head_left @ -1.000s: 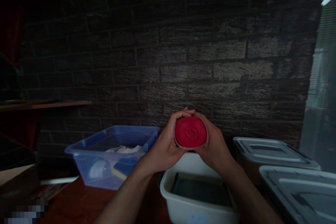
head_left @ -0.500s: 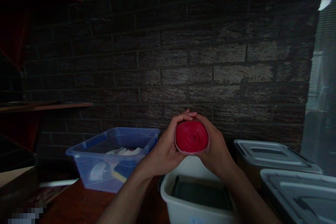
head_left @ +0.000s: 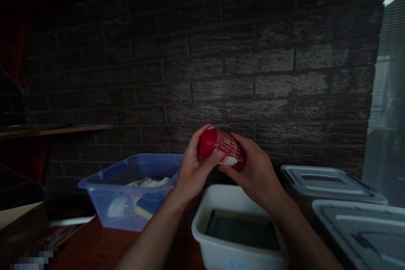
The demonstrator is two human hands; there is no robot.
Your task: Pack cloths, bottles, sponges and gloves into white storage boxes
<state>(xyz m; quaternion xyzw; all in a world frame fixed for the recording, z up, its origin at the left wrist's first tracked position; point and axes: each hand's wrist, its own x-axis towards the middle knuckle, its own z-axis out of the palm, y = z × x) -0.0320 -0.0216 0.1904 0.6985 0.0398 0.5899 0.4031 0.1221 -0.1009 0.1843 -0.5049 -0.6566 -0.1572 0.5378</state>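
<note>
Between my two hands is a red roll of plastic bags with a red and white printed paper band, tilted so that its printed side shows. My left hand grips the roll's left end, thumb across the front of the band. On the other end, my right hand is closed with its thumb underneath. Both hands hold the roll above a white plastic bin, apart from it. Inside that bin lies a dark green textured item, its kind unclear.
Left stands a translucent blue tub with white items and a blue-yellow sponge. Two lidded boxes, one behind and one nearer, are at right. A dark brick wall rises behind; a wooden shelf juts in from the left.
The roll has turned from its round red end facing me to lying sideways, showing its printed band. My hands have shifted from around its sides to its two ends.
</note>
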